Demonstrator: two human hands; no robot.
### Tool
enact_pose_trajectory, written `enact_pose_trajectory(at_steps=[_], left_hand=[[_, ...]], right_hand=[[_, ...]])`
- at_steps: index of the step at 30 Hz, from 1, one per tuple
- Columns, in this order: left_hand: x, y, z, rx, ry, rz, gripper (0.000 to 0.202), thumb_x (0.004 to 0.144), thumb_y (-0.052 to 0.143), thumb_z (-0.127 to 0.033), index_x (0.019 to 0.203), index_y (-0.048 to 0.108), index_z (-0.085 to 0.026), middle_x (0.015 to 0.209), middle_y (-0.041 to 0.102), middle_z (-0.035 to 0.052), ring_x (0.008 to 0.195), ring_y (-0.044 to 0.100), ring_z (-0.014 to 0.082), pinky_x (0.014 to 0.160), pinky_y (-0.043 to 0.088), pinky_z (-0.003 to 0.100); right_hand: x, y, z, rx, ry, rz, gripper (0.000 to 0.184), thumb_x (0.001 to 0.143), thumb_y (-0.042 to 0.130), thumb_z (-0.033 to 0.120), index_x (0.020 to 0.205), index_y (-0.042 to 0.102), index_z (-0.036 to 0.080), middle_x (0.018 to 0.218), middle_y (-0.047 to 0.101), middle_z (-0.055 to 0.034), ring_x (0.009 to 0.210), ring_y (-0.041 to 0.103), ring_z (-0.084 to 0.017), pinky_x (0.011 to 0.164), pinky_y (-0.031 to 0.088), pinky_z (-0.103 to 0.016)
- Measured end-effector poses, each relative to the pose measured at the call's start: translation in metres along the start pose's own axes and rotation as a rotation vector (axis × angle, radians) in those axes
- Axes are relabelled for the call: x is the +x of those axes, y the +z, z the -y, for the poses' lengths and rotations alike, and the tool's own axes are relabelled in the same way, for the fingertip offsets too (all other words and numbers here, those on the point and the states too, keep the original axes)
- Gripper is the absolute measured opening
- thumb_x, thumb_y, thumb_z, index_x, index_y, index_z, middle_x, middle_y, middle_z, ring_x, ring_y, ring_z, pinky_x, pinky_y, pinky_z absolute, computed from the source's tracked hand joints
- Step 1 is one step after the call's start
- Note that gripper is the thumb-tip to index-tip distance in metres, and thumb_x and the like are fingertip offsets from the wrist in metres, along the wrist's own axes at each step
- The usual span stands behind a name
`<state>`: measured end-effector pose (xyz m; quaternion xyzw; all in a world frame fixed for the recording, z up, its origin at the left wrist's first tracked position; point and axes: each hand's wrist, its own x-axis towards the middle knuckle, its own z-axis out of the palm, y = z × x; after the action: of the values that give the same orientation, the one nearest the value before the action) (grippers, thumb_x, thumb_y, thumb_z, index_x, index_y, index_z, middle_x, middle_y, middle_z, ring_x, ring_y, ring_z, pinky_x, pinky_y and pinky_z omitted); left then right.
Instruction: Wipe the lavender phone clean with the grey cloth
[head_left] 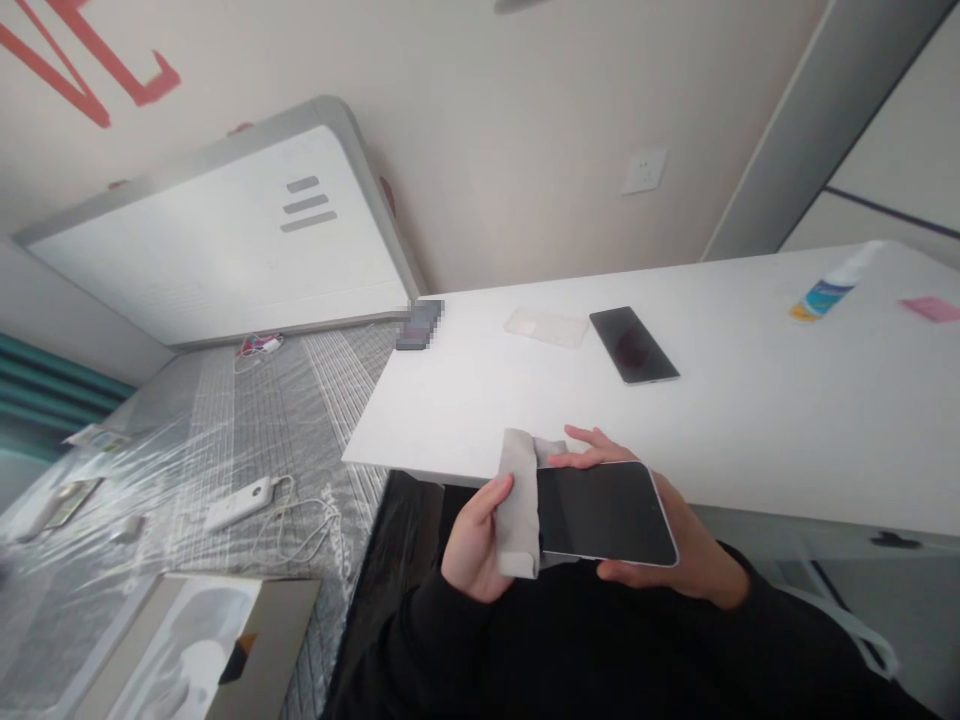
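Note:
A dark-screened smartphone lies sideways between my hands, held just off the front edge of the white table. My right hand grips it from behind, with fingers along its upper and lower edges. A grey cloth is folded around the phone's left end. My left hand pinches this cloth, thumb in front and the other fingers hidden behind. Beyond my hands lie a second dark-screened phone or small tablet and a clear phone case.
A spray bottle lies at the table's right, near a pink item. A blurred dark object sits at the far left corner. Left of the table are a plastic-covered bed, a power strip with cables, and an open box.

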<state>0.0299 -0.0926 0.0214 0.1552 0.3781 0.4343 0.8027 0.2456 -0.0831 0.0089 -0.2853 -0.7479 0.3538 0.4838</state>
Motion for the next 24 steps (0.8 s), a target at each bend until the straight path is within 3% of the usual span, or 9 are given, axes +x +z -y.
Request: enact_pose_trajectory(at_steps=[2, 5, 9, 13, 16, 18, 20, 24], left_hand=[[0.0, -0.003, 0.0, 0.034, 0.043, -0.017, 0.033, 0.087, 0.073, -0.029, 0.114, 0.072, -0.009, 0.106, 0.078, 0.0119, 0.102, 0.074, 0.0251, 0.092, 0.058, 0.031], [-0.001, -0.006, 0.002, 0.079, 0.057, 0.039, 0.034, 0.083, 0.079, -0.029, 0.109, 0.072, -0.009, 0.101, 0.078, 0.012, 0.094, 0.075, 0.025, 0.086, 0.059, 0.031], [0.003, -0.007, 0.01, 0.07, 0.027, 0.12, 0.042, 0.08, 0.083, -0.038, 0.109, 0.072, -0.009, 0.101, 0.078, 0.0135, 0.1, 0.075, 0.0294, 0.096, 0.057, 0.038], [0.009, -0.008, 0.014, 0.055, 0.036, 0.087, 0.041, 0.081, 0.083, -0.038, 0.108, 0.073, -0.01, 0.1, 0.078, 0.0125, 0.1, 0.075, 0.0285, 0.098, 0.056, 0.039], [0.011, -0.009, 0.013, 0.029, 0.021, 0.063, 0.04, 0.079, 0.084, -0.039, 0.107, 0.074, -0.011, 0.104, 0.079, 0.0124, 0.1, 0.075, 0.0269, 0.097, 0.057, 0.036], [0.011, -0.009, 0.013, 0.024, 0.007, 0.059, 0.044, 0.079, 0.085, -0.039, 0.109, 0.074, -0.01, 0.108, 0.078, 0.0134, 0.103, 0.074, 0.0271, 0.097, 0.057, 0.035], [0.011, -0.009, 0.012, 0.038, 0.003, 0.061, 0.046, 0.079, 0.085, -0.041, 0.111, 0.073, -0.01, 0.109, 0.078, 0.0141, 0.103, 0.074, 0.028, 0.096, 0.057, 0.036], [0.01, -0.005, 0.009, 0.058, 0.034, 0.073, 0.045, 0.081, 0.082, -0.042, 0.111, 0.074, -0.009, 0.103, 0.078, 0.0133, 0.105, 0.074, 0.0298, 0.102, 0.055, 0.041]], right_hand=[[0.0, -0.002, -0.002, -0.056, 0.001, 0.004, 0.069, 0.08, 0.08, 0.061, 0.134, 0.053, 0.027, 0.131, 0.069, -0.0124, 0.148, 0.039, -0.038, 0.125, 0.019, -0.065], [0.0, -0.004, -0.003, -0.068, 0.007, -0.018, 0.07, 0.079, 0.079, 0.061, 0.133, 0.054, 0.026, 0.129, 0.069, -0.0135, 0.148, 0.04, -0.038, 0.122, 0.03, -0.061], [0.003, -0.003, 0.004, -0.131, -0.031, 0.096, 0.073, 0.076, 0.084, 0.057, 0.134, 0.051, 0.027, 0.13, 0.069, -0.0118, 0.145, 0.045, -0.036, 0.126, 0.018, -0.061], [0.007, -0.001, 0.009, -0.245, -0.02, 0.012, 0.068, 0.079, 0.083, 0.046, 0.134, 0.048, 0.026, 0.134, 0.067, -0.0143, 0.144, 0.046, -0.036, 0.125, 0.021, -0.062], [0.007, 0.0, 0.009, -0.259, -0.034, 0.067, 0.071, 0.078, 0.083, 0.051, 0.134, 0.048, 0.026, 0.133, 0.068, -0.0128, 0.142, 0.049, -0.036, 0.126, 0.019, -0.062], [0.007, -0.001, 0.009, -0.297, -0.029, 0.02, 0.07, 0.078, 0.084, 0.049, 0.134, 0.048, 0.027, 0.132, 0.069, -0.0119, 0.142, 0.048, -0.035, 0.126, 0.015, -0.064], [0.006, -0.001, 0.01, -0.292, -0.015, -0.01, 0.068, 0.078, 0.084, 0.048, 0.132, 0.049, 0.027, 0.132, 0.069, -0.0111, 0.142, 0.048, -0.034, 0.127, 0.015, -0.063], [0.006, 0.0, 0.014, -0.297, -0.02, 0.057, 0.072, 0.076, 0.085, 0.052, 0.134, 0.051, 0.028, 0.131, 0.07, -0.0094, 0.141, 0.05, -0.034, 0.129, 0.01, -0.06]])
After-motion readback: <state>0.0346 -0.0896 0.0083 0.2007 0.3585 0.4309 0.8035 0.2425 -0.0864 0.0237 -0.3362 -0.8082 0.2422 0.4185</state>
